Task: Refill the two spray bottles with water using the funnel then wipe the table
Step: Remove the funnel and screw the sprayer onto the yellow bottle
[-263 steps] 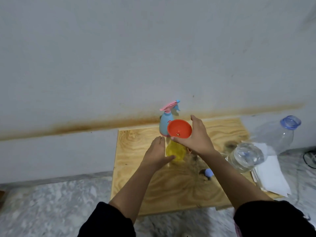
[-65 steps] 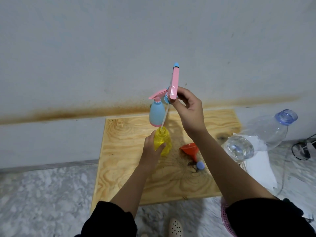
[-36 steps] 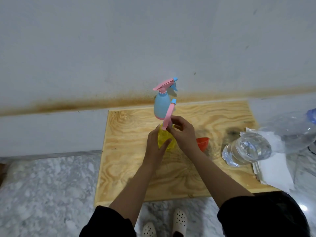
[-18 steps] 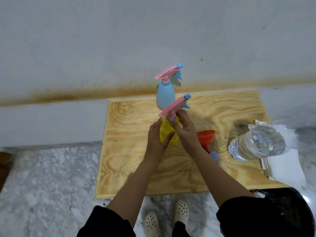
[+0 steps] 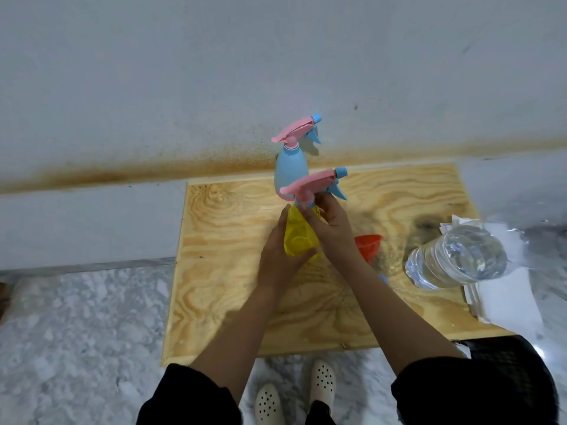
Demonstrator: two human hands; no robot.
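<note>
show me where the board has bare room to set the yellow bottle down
The left of the board, from its edge to the left hand, is bare, as is the back strip right of the blue bottle. The right side is crowded: funnel, water bottle, paper.

left hand (image 5: 277,256) wraps yellow bottle (image 5: 299,237), right hand (image 5: 333,228) pinches its spray head (image 5: 310,184), both forearms out fwd.
</note>
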